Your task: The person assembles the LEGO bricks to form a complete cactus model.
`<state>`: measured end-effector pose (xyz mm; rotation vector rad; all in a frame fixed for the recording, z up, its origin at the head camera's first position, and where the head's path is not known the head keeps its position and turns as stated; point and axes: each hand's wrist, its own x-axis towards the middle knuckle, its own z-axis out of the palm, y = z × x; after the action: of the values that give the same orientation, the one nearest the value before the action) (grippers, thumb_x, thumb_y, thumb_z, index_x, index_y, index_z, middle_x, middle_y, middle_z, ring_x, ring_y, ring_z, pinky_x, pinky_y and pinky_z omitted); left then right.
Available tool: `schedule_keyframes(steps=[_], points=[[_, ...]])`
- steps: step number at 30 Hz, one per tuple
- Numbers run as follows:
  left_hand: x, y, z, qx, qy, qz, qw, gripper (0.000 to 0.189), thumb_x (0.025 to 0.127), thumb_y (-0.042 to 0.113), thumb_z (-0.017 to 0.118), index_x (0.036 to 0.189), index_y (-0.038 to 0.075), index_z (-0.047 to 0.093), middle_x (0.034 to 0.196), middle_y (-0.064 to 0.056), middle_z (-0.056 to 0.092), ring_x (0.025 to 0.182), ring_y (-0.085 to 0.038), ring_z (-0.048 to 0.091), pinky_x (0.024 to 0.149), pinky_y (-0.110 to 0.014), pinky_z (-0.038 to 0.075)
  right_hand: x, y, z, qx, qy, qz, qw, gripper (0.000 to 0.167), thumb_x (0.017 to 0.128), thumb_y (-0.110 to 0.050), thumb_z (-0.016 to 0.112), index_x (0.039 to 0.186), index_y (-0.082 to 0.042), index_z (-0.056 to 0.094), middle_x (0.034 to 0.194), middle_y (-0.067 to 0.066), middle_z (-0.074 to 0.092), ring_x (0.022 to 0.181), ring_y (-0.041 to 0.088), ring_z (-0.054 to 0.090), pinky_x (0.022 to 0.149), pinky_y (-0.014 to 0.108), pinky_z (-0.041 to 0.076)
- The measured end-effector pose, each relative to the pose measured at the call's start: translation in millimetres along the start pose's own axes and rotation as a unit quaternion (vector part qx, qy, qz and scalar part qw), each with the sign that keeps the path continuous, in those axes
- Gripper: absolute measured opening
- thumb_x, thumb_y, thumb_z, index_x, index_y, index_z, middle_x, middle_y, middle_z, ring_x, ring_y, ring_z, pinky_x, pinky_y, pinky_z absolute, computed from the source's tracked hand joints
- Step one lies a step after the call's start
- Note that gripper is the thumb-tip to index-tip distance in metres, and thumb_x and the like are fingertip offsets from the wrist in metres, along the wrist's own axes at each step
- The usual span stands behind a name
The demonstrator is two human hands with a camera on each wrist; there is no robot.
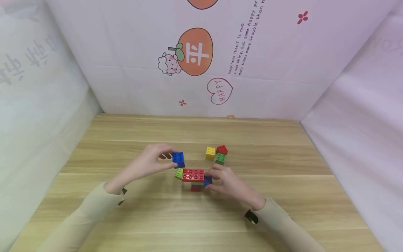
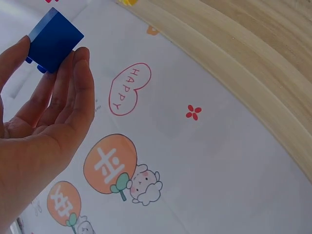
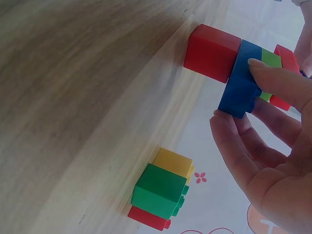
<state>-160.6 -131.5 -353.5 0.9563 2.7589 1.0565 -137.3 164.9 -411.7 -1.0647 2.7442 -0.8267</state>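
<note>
My left hand [image 1: 152,160] pinches a small blue brick [image 1: 178,159] between thumb and fingers, raised to the left of the stack. In the left wrist view, the studs of this blue brick [image 2: 54,41] point down and left. The stack has a red brick [image 3: 212,52] at the bottom, then a longer blue brick [image 3: 238,80], a lime green layer [image 3: 271,59] and a red eight-stud brick [image 1: 193,175] on top. My right hand [image 1: 228,181] grips the blue layer's right end. A lime brick [image 1: 178,173] shows at the stack's left; whether it is attached I cannot tell.
Behind the stack, a yellow brick [image 1: 210,153], a green brick [image 1: 221,159] and a red brick [image 1: 222,149] stand close together on the wooden table [image 1: 267,140]. White printed sheets [image 1: 141,87] enclose the table at the back and both sides.
</note>
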Motion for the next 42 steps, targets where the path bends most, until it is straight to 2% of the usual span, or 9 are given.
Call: schedule_keyframes(steps=[6,14,26,33,42], points=[[-7.2,6.5,-0.7,0.008,0.007,0.007,0.9999,0.037,0.084,0.017,0.078,0.118,0.004,0.068,0.106,-0.009,0.074,0.090,-0.020,0.070,0.081,-0.032,0.061,0.3,-0.8,-1.7,-0.002,-0.002,0.003,1.0000,0.036,0.085,-0.015,0.078,0.119,-0.007,0.069,0.111,0.006,0.069,0.097,0.015,0.066,0.082,0.030,0.061],[-14.6,15.4,2.9,0.036,-0.008,0.028,0.9989,0.037,0.085,0.020,0.078,0.118,0.007,0.069,0.102,-0.004,0.074,0.087,-0.011,0.068,0.077,-0.024,0.059,1.1,-1.8,-2.7,-0.007,-0.001,-0.002,1.0000,0.036,0.085,-0.016,0.078,0.118,-0.007,0.070,0.111,0.006,0.070,0.096,0.014,0.066,0.082,0.030,0.061],[-19.2,10.6,10.6,0.027,-0.008,0.031,0.9991,0.036,0.085,0.017,0.078,0.117,0.005,0.069,0.103,-0.005,0.074,0.085,-0.011,0.068,0.076,-0.023,0.059,1.3,-1.8,-2.1,-0.012,-0.003,-0.005,0.9999,0.036,0.084,-0.015,0.079,0.119,-0.008,0.070,0.111,0.006,0.069,0.096,0.014,0.067,0.082,0.029,0.061],[-20.3,9.5,14.9,0.039,0.004,0.047,0.9981,0.035,0.084,0.014,0.078,0.116,0.004,0.070,0.099,-0.005,0.073,0.083,-0.012,0.067,0.074,-0.021,0.058,1.9,-3.4,-2.2,0.001,-0.012,0.005,0.9999,0.038,0.085,-0.015,0.078,0.121,-0.009,0.069,0.112,0.006,0.069,0.098,0.015,0.066,0.082,0.031,0.061],[-19.4,11.9,15.3,0.051,0.001,0.041,0.9978,0.036,0.083,0.014,0.078,0.116,0.003,0.070,0.100,-0.007,0.072,0.084,-0.012,0.067,0.073,-0.018,0.057,2.1,-3.1,-1.4,-0.003,-0.010,0.003,0.9999,0.038,0.085,-0.016,0.078,0.121,-0.009,0.069,0.112,0.005,0.069,0.099,0.014,0.067,0.083,0.027,0.061]])
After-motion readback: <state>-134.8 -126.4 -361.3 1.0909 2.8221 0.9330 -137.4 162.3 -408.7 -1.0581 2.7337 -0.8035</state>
